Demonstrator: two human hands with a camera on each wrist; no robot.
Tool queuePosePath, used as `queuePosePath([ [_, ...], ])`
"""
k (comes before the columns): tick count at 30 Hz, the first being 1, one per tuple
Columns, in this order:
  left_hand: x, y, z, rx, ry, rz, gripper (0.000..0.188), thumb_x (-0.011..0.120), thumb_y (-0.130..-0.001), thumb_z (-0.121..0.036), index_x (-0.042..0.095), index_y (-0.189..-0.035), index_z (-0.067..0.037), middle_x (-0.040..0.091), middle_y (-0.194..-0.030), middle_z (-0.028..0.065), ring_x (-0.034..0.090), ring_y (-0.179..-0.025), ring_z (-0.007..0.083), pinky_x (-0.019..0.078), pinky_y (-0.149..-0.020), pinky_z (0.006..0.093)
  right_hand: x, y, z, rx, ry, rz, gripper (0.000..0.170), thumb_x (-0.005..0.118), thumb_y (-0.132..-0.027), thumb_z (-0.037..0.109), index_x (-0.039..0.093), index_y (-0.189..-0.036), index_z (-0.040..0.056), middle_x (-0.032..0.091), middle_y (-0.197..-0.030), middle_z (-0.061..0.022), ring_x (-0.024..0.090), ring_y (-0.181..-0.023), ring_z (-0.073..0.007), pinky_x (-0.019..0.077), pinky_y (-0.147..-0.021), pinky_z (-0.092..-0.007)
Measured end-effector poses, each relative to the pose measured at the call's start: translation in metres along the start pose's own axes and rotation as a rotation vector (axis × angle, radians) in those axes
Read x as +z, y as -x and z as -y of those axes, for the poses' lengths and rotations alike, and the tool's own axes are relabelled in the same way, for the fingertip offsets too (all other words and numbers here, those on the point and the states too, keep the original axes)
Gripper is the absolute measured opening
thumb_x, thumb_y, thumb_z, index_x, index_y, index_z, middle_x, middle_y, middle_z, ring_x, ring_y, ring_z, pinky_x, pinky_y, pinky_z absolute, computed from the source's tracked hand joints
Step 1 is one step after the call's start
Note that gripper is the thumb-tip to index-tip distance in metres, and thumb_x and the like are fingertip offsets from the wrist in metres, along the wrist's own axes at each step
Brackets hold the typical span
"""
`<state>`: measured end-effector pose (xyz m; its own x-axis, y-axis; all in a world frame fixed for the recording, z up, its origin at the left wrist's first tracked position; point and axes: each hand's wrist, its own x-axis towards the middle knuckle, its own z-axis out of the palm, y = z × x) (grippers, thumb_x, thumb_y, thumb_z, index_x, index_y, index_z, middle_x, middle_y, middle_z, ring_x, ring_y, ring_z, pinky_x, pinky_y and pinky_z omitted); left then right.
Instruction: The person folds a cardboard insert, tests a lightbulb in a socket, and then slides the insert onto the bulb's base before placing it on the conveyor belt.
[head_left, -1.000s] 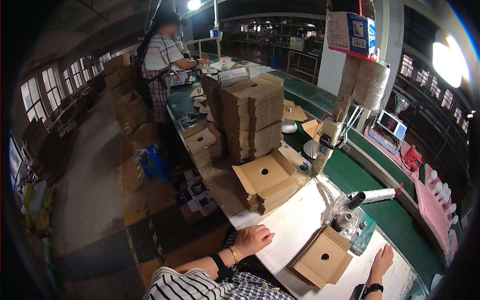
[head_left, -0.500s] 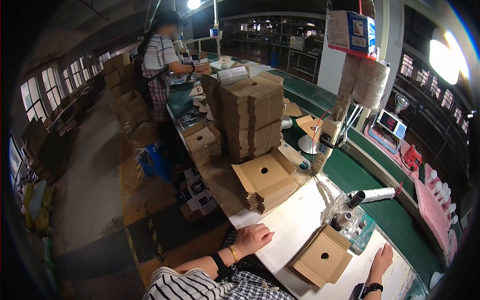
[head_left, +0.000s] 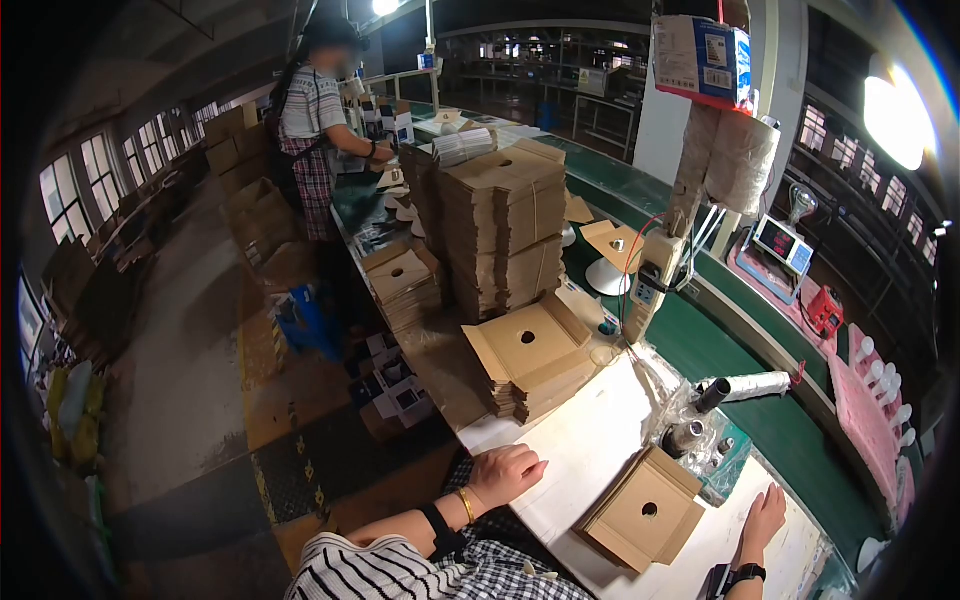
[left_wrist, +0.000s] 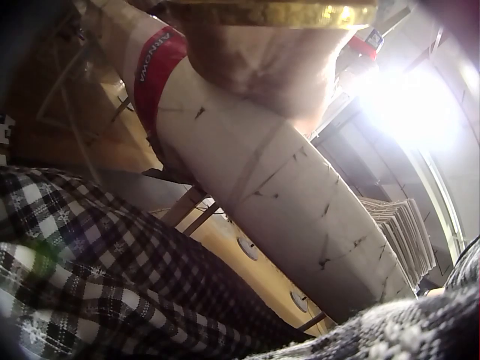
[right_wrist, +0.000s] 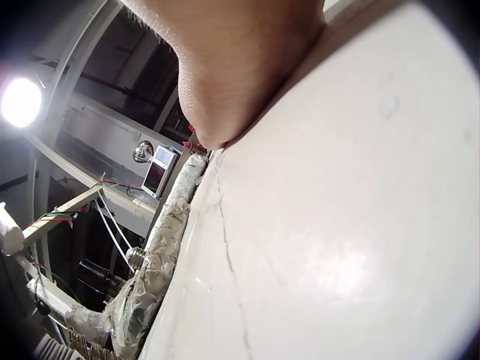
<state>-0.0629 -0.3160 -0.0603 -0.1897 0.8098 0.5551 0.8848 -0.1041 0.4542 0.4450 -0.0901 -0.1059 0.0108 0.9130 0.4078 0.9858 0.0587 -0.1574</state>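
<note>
My left hand point(head_left: 507, 475) rests at the near edge of the white board point(head_left: 575, 440), fingers loosely curled and holding nothing. In the left wrist view the heel of that hand point(left_wrist: 259, 71) lies against the board's edge. Toward the right end of the board rests my right hand point(head_left: 765, 515), its fingers relaxed around nothing. The right wrist view shows only part of this hand point(right_wrist: 240, 67), down on the white surface. Between the hands lies a small stack of folded cardboard pieces point(head_left: 625, 525), the top one with a round hole.
Ahead on the left are a cardboard stack point(head_left: 540, 365) and a taller tied stack point(head_left: 530, 225). Plastic-wrapped fittings point(head_left: 685, 438) stand behind the board. Beyond runs a green conveyor belt point(head_left: 690, 350) carrying a white cone-shaped piece point(head_left: 607, 277). Another person point(head_left: 315, 120) stands at the far end.
Both my hands have stayed put. On the belt, the white cone-shaped piece and its cardboard have travelled away from me. The other person's arms have moved over the far table.
</note>
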Motion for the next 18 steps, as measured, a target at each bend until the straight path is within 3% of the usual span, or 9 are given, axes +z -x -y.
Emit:
queuePosePath([
  [18, 0.0008, -0.0008, 0.0001, 0.004, 0.024, -0.022, 0.027, 0.070, -0.085, -0.020, 0.054, -0.065, -0.010, 0.055, -0.065, 0.0065, 0.060, -0.060, 0.0272, 0.0474, -0.053, 0.0387, -0.0050, -0.0002, 0.0030, 0.007, 0.004, 0.028, 0.041, 0.052, -0.097, 0.024, 0.056, -0.134, 0.0047, 0.052, -0.140, -0.0174, 0.047, -0.130, -0.0335, 0.0375, -0.104, -0.0483],
])
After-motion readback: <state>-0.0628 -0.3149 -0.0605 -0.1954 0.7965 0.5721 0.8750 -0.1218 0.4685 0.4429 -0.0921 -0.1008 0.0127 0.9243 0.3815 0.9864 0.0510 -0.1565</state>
